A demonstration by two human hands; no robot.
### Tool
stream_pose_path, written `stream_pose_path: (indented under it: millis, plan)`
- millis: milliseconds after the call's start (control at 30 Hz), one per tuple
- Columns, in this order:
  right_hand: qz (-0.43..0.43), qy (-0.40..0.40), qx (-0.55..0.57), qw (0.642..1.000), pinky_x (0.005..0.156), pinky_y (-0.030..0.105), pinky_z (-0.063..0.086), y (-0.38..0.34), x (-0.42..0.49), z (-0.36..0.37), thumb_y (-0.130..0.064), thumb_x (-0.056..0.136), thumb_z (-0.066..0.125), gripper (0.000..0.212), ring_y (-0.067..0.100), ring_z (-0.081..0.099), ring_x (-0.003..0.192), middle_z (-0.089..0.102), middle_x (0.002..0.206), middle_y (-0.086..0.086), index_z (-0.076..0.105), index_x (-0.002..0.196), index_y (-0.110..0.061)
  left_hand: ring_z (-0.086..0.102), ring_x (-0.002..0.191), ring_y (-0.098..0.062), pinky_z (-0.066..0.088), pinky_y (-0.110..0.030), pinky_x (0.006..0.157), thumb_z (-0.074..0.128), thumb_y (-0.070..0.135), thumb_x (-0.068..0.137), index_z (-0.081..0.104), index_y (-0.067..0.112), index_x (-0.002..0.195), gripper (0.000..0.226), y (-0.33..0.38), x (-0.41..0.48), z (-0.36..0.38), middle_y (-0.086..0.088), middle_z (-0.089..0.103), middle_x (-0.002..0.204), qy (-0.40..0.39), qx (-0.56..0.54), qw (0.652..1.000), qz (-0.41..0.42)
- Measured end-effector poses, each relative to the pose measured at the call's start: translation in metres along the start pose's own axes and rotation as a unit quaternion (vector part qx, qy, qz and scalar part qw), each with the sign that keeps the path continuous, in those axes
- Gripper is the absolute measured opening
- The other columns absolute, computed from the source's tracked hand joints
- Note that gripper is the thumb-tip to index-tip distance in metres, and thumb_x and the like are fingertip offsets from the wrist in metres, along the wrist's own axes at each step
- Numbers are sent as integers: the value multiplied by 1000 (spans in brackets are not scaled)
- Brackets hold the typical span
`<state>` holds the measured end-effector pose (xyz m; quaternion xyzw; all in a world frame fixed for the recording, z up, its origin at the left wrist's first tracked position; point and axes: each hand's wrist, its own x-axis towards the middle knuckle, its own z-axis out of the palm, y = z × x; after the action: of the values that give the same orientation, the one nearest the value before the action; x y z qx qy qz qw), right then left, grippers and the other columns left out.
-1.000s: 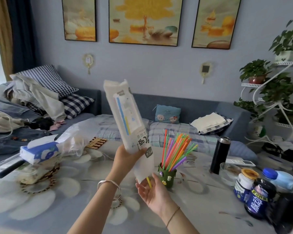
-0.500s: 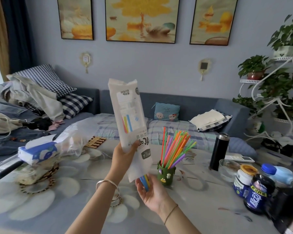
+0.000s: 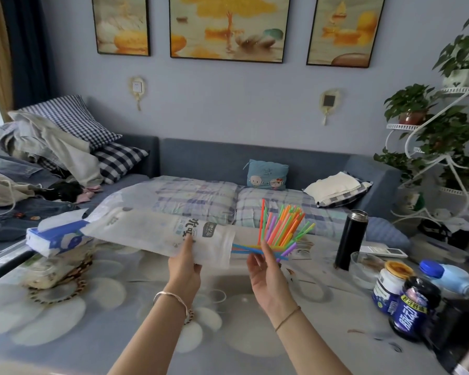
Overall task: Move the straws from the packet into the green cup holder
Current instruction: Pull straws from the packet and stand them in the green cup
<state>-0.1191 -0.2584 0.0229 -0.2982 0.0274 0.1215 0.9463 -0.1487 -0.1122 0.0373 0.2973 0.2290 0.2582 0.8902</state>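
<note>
My left hand (image 3: pixel 184 263) grips the white straw packet (image 3: pixel 157 231) near its open end and holds it level above the table, mouth pointing right. A few coloured straws (image 3: pixel 243 247) stick out of that mouth, and my right hand (image 3: pixel 268 272) pinches them between thumb and fingers. Just behind it, a fan of several bright straws (image 3: pixel 282 226) stands upright. The green cup holder they stand in is hidden behind my right hand.
A black flask (image 3: pixel 349 239), a glass bowl (image 3: pixel 366 269), a white jar (image 3: pixel 390 288), a dark bottle (image 3: pixel 414 309) and a blue-capped bottle (image 3: pixel 450 277) crowd the right of the flowered table (image 3: pixel 92 334). A tissue box (image 3: pixel 54 236) sits at the left, a sofa behind.
The packet has swung from upright to lying level, mouth to the right. My right hand has gone from cupped under the mouth to pinching the straws that slid out.
</note>
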Motion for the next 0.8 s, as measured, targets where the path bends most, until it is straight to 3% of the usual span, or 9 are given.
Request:
stream_pose_path:
  millis: [167, 233, 300, 367, 467, 567, 700, 800]
  plan:
    - [-58, -5, -246, 968, 52, 22, 54, 3, 6, 8, -23, 93, 55, 17, 13, 55, 65, 59, 75, 5, 65, 89, -10, 63, 78, -13, 56, -18, 51, 65, 19, 89, 57, 8, 123, 37, -17, -2, 2, -2, 66, 94, 5, -12, 999, -33]
    - [-128, 10, -319, 939, 44, 21, 47, 0, 10, 8, -28, 95, 50, 27, 13, 50, 52, 53, 62, 6, 64, 81, -10, 63, 78, -12, 56, -22, 55, 65, 21, 89, 56, 9, 123, 37, -19, -1, 2, -3, 66, 100, 13, -24, 999, -35]
    - [-179, 29, -320, 930, 36, 20, 37, -5, 11, 7, -31, 96, 46, 34, 10, 43, 39, 44, 48, 2, 59, 73, -10, 62, 79, -12, 54, -24, 63, 64, 21, 89, 54, 8, 126, 40, -20, 1, 0, -3, 65, 102, 30, -36, 998, -37]
    - [-198, 45, -298, 933, 35, 20, 31, -12, 11, 7, -33, 95, 49, 34, 7, 38, 33, 40, 42, -4, 54, 68, -12, 62, 79, -13, 56, -23, 60, 63, 19, 90, 51, 5, 130, 44, -21, 2, -1, -5, 64, 107, 38, -50, 997, -41]
    - [-181, 28, -318, 930, 35, 20, 30, -11, 14, 7, -30, 87, 62, 25, 7, 38, 35, 45, 49, -1, 56, 68, -15, 62, 77, -13, 55, -18, 47, 61, 16, 91, 51, 3, 130, 43, -28, 2, 0, -8, 63, 108, 43, -51, 997, -49]
    - [-153, 5, -383, 911, 38, 19, 34, -6, 21, 4, -30, 86, 65, 22, 7, 43, 37, 54, 59, 7, 61, 72, -13, 61, 76, -14, 54, -17, 45, 60, 14, 92, 53, 1, 129, 40, -37, 2, 3, -7, 65, 104, 41, -57, 995, -64]
    - [-163, -7, -397, 903, 35, 18, 35, -17, 26, 4, -28, 91, 56, 29, 5, 42, 31, 49, 51, 5, 60, 70, -9, 61, 75, -13, 55, -24, 59, 62, 16, 90, 55, 3, 124, 36, -45, 8, 2, -4, 64, 90, 45, -46, 995, -80]
    - [-222, 5, -393, 892, 33, 14, 31, -39, 33, 2, -31, 94, 50, 39, 3, 40, 32, 50, 47, -1, 59, 64, -8, 61, 76, -13, 52, -26, 67, 63, 17, 89, 54, 3, 126, 40, -49, 16, -3, -8, 65, 108, 64, -33, 995, -70]
